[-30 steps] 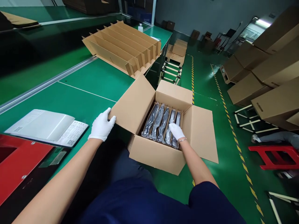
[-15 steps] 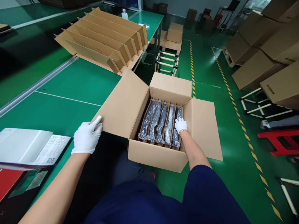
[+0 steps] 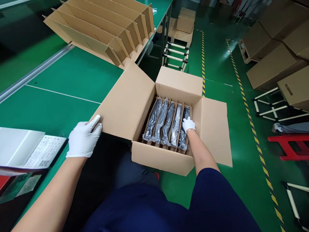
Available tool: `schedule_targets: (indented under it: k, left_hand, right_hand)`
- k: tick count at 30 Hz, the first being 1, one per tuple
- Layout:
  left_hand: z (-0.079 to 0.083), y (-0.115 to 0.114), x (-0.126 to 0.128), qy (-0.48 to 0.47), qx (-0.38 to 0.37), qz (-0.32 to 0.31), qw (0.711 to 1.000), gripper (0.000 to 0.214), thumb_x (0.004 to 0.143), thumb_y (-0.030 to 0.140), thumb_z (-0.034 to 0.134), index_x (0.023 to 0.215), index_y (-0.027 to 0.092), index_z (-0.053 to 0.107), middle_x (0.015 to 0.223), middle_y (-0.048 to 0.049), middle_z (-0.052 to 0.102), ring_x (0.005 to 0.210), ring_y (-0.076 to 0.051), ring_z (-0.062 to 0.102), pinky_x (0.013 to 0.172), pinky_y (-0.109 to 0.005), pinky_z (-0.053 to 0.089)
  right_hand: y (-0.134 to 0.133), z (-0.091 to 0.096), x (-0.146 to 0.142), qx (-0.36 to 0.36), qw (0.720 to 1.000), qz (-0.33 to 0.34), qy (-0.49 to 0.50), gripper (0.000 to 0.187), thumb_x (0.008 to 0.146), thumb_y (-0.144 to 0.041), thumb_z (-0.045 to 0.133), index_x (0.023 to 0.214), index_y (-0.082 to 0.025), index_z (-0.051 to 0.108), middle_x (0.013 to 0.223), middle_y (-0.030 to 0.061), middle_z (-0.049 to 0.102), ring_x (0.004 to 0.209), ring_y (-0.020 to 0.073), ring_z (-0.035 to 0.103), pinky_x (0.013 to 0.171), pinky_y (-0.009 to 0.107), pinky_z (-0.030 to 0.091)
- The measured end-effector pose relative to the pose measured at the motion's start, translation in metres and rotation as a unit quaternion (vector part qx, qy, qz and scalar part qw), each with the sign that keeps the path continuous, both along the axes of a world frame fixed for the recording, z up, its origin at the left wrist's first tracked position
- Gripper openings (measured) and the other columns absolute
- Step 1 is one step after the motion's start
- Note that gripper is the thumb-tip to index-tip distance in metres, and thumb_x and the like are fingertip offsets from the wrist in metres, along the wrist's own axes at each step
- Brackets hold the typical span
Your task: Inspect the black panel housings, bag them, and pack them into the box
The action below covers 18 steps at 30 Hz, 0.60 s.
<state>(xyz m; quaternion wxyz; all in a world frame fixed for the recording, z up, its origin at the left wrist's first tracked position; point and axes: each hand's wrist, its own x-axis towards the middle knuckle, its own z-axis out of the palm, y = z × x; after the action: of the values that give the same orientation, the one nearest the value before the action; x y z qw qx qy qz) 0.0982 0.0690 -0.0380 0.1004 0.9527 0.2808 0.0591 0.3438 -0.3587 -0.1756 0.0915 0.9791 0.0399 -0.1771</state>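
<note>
"What has just changed, left to right?"

"On the green surface point(image 3: 58, 79), printed sheets point(image 3: 45, 151) lie well left of the open carton point(image 3: 178, 91). Your left hand point(image 3: 83, 138) is closed around the near corner of the carton's left flap point(image 3: 123, 100), holding it out flat, as it did a second ago. Beyond that flap is the cardboard grid point(image 3: 89, 45), now cut off at the top because your view has dipped."

"And inside the carton?"

"Five dark, plastic-wrapped packets point(image 3: 166, 124) stand in a row between dividers, none gone. Your right hand point(image 3: 188, 124) is the main change: a second ago it was by the fourth packet from the left, and now it rests on the rightmost packet point(image 3: 182, 140). The work seems centred on that one."

"Is it gripped?"

"The fingers look more curled than half a second ago, but I cannot tell whether they pinch the wrap or only touch it. Right of the carton's opening, its right flap point(image 3: 216, 132) hangs outward, untouched."
</note>
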Motion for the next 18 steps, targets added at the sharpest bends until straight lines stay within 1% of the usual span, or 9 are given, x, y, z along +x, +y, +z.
schedule_targets:
  k: [7,11,12,14,16,18]
  left_hand:
    - [-0.003,0.003,-0.002,-0.010,0.005,-0.003,1.000,0.055,0.097,0.047,0.042,0.140,0.020,0.064,0.115,-0.0146,0.068,0.089,-0.029,0.066,0.069,-0.034,0.043]
    - [-0.004,0.002,-0.001,-0.007,0.016,-0.004,1.000,0.055,0.097,0.046,0.041,0.139,0.020,0.064,0.113,-0.0146,0.068,0.089,-0.029,0.066,0.068,-0.034,0.042]
    - [-0.004,0.001,-0.001,-0.003,0.017,-0.003,1.000,0.055,0.097,0.046,0.041,0.139,0.020,0.064,0.114,-0.0145,0.068,0.089,-0.029,0.066,0.068,-0.034,0.042]
    - [-0.004,0.001,0.000,0.000,0.020,-0.001,1.000,0.055,0.097,0.047,0.040,0.138,0.020,0.065,0.114,-0.0143,0.069,0.089,-0.029,0.066,0.068,-0.034,0.041]
    - [-0.005,0.001,0.000,-0.001,0.024,0.004,1.000,0.056,0.096,0.048,0.040,0.138,0.020,0.065,0.113,-0.0140,0.069,0.088,-0.029,0.066,0.068,-0.034,0.041]
    - [-0.006,0.002,0.000,-0.003,0.028,0.008,1.000,0.057,0.096,0.049,0.039,0.137,0.020,0.066,0.113,-0.0138,0.069,0.087,-0.029,0.066,0.067,-0.034,0.040]
  right_hand:
    - [0.000,0.001,0.006,-0.013,1.000,0.009,0.002,0.044,0.101,-0.041,0.056,0.138,-0.018,0.052,0.141,0.0120,0.048,0.117,0.0197,0.057,0.099,0.039,0.055]
    - [0.003,0.005,0.007,-0.032,0.999,0.028,-0.024,0.045,0.101,-0.042,0.054,0.138,-0.017,0.051,0.139,0.0126,0.049,0.116,0.0201,0.057,0.098,0.040,0.054]
    - [0.005,0.007,0.008,-0.034,0.998,0.043,-0.034,0.045,0.101,-0.042,0.053,0.139,-0.016,0.050,0.140,0.0130,0.048,0.119,0.0212,0.055,0.100,0.041,0.053]
    - [0.010,0.010,0.010,-0.028,0.994,0.102,-0.042,0.045,0.102,-0.040,0.052,0.141,-0.017,0.049,0.144,0.0127,0.045,0.128,0.0234,0.050,0.107,0.044,0.049]
    - [0.016,0.009,0.012,-0.014,0.983,0.182,-0.022,0.043,0.101,-0.036,0.053,0.141,-0.019,0.050,0.148,0.0108,0.042,0.135,0.0242,0.044,0.113,0.046,0.043]
    - [0.022,0.006,0.013,-0.008,0.971,0.240,0.008,0.043,0.100,-0.034,0.056,0.140,-0.019,0.052,0.150,0.0097,0.042,0.140,0.0249,0.041,0.117,0.048,0.040]
